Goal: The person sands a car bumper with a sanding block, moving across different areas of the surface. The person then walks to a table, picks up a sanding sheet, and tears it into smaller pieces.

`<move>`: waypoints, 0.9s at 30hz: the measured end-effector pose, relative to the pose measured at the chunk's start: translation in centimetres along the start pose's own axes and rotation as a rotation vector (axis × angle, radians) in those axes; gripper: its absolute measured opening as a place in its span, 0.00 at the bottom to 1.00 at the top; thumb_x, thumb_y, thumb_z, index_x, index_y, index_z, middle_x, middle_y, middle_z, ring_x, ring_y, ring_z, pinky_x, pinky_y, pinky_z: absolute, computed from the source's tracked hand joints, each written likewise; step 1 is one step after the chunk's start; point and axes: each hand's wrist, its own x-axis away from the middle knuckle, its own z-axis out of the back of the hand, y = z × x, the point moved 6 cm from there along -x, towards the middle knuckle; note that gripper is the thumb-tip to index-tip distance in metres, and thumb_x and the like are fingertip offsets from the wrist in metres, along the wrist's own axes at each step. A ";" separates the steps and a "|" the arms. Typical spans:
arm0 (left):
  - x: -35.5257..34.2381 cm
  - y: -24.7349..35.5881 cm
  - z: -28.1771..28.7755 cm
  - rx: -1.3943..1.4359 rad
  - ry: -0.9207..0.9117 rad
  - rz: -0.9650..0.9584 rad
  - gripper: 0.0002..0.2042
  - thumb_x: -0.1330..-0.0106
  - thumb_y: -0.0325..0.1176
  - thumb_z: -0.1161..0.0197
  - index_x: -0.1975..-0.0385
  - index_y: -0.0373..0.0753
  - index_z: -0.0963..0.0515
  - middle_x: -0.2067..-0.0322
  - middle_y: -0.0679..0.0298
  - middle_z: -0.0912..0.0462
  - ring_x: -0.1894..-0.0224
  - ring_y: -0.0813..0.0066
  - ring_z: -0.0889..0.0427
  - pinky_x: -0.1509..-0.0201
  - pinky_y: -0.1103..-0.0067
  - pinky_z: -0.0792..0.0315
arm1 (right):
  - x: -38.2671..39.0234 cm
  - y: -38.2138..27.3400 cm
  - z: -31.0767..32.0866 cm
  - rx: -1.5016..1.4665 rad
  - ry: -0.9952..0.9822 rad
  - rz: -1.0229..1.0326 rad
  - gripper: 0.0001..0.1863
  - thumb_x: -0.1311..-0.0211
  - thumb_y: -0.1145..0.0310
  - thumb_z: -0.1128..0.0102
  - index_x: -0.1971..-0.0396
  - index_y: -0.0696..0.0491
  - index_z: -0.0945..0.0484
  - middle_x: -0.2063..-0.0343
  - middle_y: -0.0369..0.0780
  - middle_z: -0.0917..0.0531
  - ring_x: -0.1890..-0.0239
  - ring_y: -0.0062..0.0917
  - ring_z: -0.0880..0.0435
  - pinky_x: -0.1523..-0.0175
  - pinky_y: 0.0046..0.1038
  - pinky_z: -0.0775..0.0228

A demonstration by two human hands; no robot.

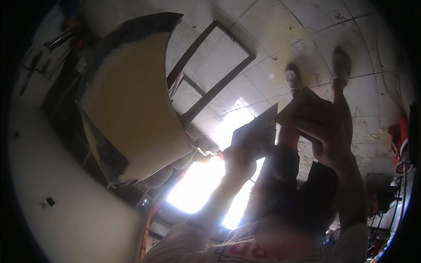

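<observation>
My left hand (241, 157) is closed round a flat, straight-edged putty spreader (259, 126), its pointed corner tilted up and to the right. My right hand (323, 127) grips a second dark, flat spreader (302, 97), fingers laid across its face. The two blades are close together in front of my legs, a narrow gap between their corners. To the left stands a large curved panel like a car bonnet (131, 92), mostly dull yellow with dark and greyish edges. Neither hand touches it. Dim light hides whether any paste is on the blades.
A dark metal frame stand (219, 90) reaches out from the panel over pale floor tiles (258, 26). Past my left arm, a bright opening (197, 184) glares. A white wall (57, 228) lies at lower left. Red and dark equipment (402, 131) with cables lines the right edge.
</observation>
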 end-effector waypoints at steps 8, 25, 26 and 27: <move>4.3 1.4 0.5 -0.457 0.040 0.086 0.23 0.30 0.25 0.41 0.35 0.42 0.29 0.50 0.56 0.15 0.58 0.54 0.12 0.55 0.68 0.17 | 4.8 -4.8 -5.5 -0.068 -0.090 -0.046 0.18 0.49 0.79 0.30 0.57 0.49 0.13 0.59 0.39 0.14 0.50 0.36 0.16 0.44 0.40 0.26; 23.4 -0.1 16.2 0.665 0.083 -0.355 0.10 0.23 0.28 0.45 0.47 0.34 0.25 0.56 0.62 0.17 0.53 0.78 0.20 0.47 0.79 0.25 | 15.7 -20.7 -14.9 0.665 -0.180 -0.142 0.33 0.37 0.70 0.37 0.34 0.61 0.39 0.35 0.50 0.35 0.31 0.36 0.34 0.27 0.36 0.43; 24.5 0.0 17.3 0.534 0.118 -0.437 0.10 0.23 0.29 0.44 0.47 0.34 0.25 0.58 0.62 0.17 0.56 0.78 0.19 0.49 0.78 0.24 | 15.8 -20.5 -15.2 0.768 -0.244 -0.176 0.34 0.37 0.68 0.36 0.34 0.61 0.39 0.34 0.50 0.35 0.30 0.36 0.36 0.25 0.37 0.45; 25.6 0.1 18.7 0.373 0.164 -0.529 0.10 0.23 0.30 0.44 0.47 0.34 0.25 0.60 0.62 0.17 0.58 0.77 0.19 0.51 0.78 0.23 | 15.5 -22.4 -14.7 0.678 -0.095 0.010 0.27 0.36 0.70 0.38 0.37 0.57 0.31 0.39 0.48 0.29 0.36 0.38 0.28 0.31 0.38 0.37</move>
